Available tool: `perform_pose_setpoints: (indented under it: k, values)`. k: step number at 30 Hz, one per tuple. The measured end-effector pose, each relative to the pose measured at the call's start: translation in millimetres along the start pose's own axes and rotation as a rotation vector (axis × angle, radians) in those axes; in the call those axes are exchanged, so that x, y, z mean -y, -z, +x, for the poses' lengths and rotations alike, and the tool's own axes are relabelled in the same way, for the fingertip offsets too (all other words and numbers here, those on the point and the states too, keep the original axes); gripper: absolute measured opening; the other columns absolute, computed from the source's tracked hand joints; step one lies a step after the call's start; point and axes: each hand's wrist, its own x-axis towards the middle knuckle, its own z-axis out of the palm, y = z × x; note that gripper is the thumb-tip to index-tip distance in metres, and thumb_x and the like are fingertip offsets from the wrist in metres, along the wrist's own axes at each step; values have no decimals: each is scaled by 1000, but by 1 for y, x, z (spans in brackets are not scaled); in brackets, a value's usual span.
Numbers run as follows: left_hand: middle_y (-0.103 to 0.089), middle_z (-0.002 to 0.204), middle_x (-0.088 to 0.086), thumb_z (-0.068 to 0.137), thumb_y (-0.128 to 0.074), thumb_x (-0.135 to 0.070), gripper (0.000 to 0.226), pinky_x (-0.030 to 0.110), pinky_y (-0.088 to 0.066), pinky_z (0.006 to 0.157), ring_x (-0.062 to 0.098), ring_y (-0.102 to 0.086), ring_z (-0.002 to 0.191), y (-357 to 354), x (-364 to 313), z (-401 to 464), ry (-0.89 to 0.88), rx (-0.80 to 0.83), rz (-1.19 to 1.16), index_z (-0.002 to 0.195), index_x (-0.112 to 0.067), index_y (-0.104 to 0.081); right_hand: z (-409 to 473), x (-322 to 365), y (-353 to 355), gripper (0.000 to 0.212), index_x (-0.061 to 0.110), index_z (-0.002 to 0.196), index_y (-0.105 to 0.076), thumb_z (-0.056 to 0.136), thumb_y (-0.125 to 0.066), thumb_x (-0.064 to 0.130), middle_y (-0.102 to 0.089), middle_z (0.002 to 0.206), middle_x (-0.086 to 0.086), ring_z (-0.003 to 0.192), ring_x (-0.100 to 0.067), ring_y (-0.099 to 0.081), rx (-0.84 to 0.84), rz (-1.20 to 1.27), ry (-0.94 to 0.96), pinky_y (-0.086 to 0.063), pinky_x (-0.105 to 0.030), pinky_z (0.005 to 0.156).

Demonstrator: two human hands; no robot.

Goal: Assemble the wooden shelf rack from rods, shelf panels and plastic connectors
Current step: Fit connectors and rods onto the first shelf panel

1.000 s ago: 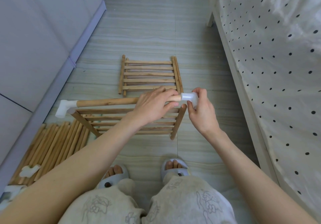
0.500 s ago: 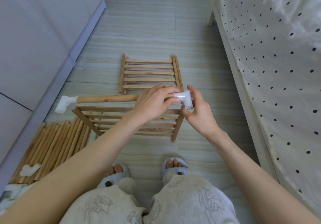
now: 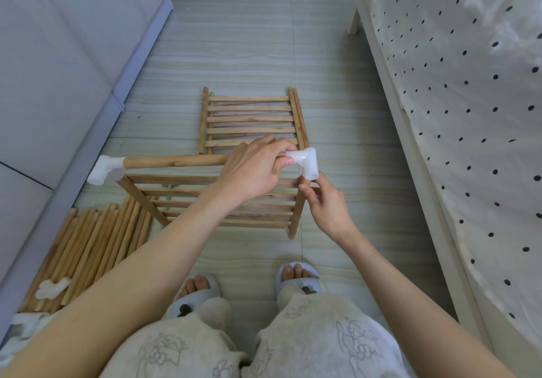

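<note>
**Fitting the second connector onto the top rod**

The floor [image 3: 249, 40] carries everything, between a bed [image 3: 469, 114] on the right and a grey cabinet [image 3: 58, 55] on the left. A spare panel [image 3: 252, 119] lies flat on it, further from the person. Nearer, a second panel [image 3: 223, 201] is held up off the floor, below a rod [image 3: 176, 161] that runs across level. At lower left a bundle of rods [image 3: 88, 248] lies side by side, with a loose connector [image 3: 52, 287] resting on top of it.

The step in hand looks like capping the rod's right end. Its left end already wears a connector [image 3: 104, 169]. The left hand [image 3: 249, 169] curls over the rod at the right end, its fingers [image 3: 289, 160] pinching the sleeve of the right connector [image 3: 306, 162], an elbow piece with one socket pointing down. The right hand [image 3: 325, 204] is just under that socket, fingers loosely spread, one fingertip touching its rim; it grips nothing that I can see.

Next, I judge, the down socket must line up with the panel's right side rail, then be pressed home squarely; a skewed push could jam it or twist the far connector.

No containers are in view; something pale at the lower left corner is too cut off to tell.
</note>
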Motion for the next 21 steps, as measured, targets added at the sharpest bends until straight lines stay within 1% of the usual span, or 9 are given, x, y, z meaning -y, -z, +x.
perform_pose_setpoints:
  k: [2,3,6,8,11,15,18,19,21]
  values:
    - [-39,98,-11,100,-37,-31,30,28,-27,74,15,-47,91,1,1,-2,-7,-4,13,127,-26,-50,2,0,-2,11,11,106,-51,97,-48,16,-60,85,5,84,-16,-61,16,29,7,-41,-20,66]
    - [-38,97,-11,100,-36,-30,31,29,-27,74,17,-48,95,2,2,-3,-8,-1,20,128,-26,-49,2,-1,-4,11,14,108,-50,97,-48,16,-60,89,6,86,-13,-60,28,47,16,-42,-20,68]
    - [-37,97,-10,101,-35,-27,32,31,-29,77,20,-50,103,3,6,-4,2,31,24,129,-24,-49,1,-2,-11,12,17,109,-49,97,-47,16,-59,94,7,88,-12,-60,34,95,15,-44,-11,70]
    - [-44,103,-7,101,-34,-26,33,34,-31,84,22,-48,109,4,10,-4,21,60,17,131,-23,-48,0,-1,-16,12,14,109,-50,97,-48,16,-60,96,4,89,-15,-60,22,128,11,-45,-15,71]
    - [-50,122,-3,101,-32,-26,35,37,-30,94,21,-43,118,7,15,-6,50,73,39,134,-26,-46,1,2,-23,16,13,112,-52,97,-48,16,-59,99,0,90,-16,-59,2,140,24,-46,-17,73]
    - [-49,124,-3,101,-31,-24,34,34,-24,90,18,-42,121,13,24,-6,90,-21,-3,133,-25,-46,11,14,-25,22,12,118,-53,97,-49,17,-59,101,3,91,-17,-59,-48,121,122,-49,-29,79]
    - [-49,111,-12,101,-34,-24,29,29,-18,85,14,-42,116,26,28,-11,78,-116,-115,124,-27,-51,18,30,-16,25,9,118,-55,95,-50,20,-56,104,5,90,-16,-57,-63,107,246,-47,-26,81]
    - [-49,104,-16,100,-37,-26,24,28,-19,89,12,-43,113,33,31,-12,82,-138,-212,118,-32,-53,21,38,-11,27,8,116,-56,93,-49,22,-55,102,6,88,-15,-55,-84,101,286,-45,-23,80]
    - [-53,96,-21,96,-41,-39,16,35,-27,102,11,-47,109,50,33,-13,130,-200,-478,99,-46,-54,27,58,0,29,5,111,-59,92,-48,24,-51,93,12,84,-11,-51,-138,81,356,-40,-20,76]
